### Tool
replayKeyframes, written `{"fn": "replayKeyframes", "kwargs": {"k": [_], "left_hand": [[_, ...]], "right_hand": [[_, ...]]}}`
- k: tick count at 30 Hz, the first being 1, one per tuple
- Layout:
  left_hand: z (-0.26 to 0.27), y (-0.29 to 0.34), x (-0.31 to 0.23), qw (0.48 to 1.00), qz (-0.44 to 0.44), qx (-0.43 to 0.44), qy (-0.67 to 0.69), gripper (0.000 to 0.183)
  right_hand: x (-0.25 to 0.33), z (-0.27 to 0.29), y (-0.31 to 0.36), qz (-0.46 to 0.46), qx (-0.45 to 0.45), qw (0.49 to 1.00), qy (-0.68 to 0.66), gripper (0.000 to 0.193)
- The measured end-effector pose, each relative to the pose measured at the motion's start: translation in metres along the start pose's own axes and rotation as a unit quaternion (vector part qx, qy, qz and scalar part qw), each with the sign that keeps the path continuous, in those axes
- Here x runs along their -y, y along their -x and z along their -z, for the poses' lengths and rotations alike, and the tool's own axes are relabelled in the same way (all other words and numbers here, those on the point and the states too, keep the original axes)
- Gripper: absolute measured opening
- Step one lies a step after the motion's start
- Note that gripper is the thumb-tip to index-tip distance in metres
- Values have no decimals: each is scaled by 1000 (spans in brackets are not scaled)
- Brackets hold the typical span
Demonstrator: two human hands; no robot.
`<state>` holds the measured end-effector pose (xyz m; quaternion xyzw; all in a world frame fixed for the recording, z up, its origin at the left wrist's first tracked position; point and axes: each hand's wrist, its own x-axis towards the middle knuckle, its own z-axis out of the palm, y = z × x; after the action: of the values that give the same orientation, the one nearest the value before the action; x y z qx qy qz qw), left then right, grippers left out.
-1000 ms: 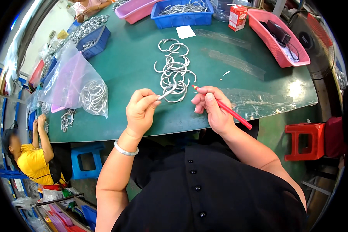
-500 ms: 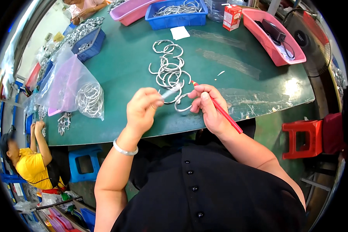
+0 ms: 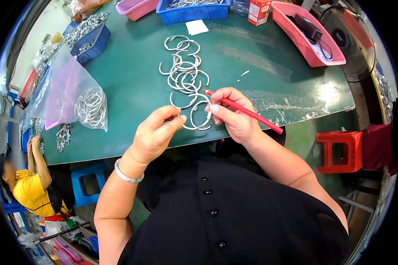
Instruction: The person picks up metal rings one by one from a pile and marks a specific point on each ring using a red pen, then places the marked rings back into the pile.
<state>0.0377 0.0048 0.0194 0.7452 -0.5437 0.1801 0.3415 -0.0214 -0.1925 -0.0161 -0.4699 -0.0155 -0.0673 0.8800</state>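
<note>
Between the fingers of my right hand (image 3: 238, 115) is a red pencil (image 3: 256, 115), slanting with its tip toward the far left. The thumb and fingertips of that hand also grip an open silver metal ring (image 3: 191, 115) near the table's front edge. My left hand (image 3: 157, 134) is closed in a pinch at the left side of this ring; its fingertips partly hide the contact. Just beyond, several similar metal rings (image 3: 185, 70) lie overlapping in a line running away from me. A pale bangle circles my left wrist.
Left on the green table (image 3: 132, 79) sits a clear bag of rings (image 3: 92, 108) beside a purple bin. Blue bins (image 3: 192, 15) hold metal parts. At right are a pink basket (image 3: 314, 53), a red carton (image 3: 258, 12) and a fan. Two people work at left.
My left hand has come down and toward me, closing at the ring's side. The right thumb now presses on the ring, and the pencil has swung flatter. The view has shifted slightly.
</note>
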Motion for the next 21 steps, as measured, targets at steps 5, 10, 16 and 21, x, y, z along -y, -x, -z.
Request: {"fn": "replayKeyframes", "kwargs": {"k": [5,10,16,21], "left_hand": [[-21,6,-24,802,334,-168,466,31],[-14,9,-35,671,451,-94,581,25],[-14,11,-44,667,466,-158,560,21],[-11,12,-41,657,489,-161,550,20]], "right_hand": [[10,-9,5,-47,-5,997,-57,19],[8,-14,6,-18,-9,998,-53,20],[6,-21,8,-15,-1,999,-39,19],[1,-21,11,-19,15,999,-33,16]]}}
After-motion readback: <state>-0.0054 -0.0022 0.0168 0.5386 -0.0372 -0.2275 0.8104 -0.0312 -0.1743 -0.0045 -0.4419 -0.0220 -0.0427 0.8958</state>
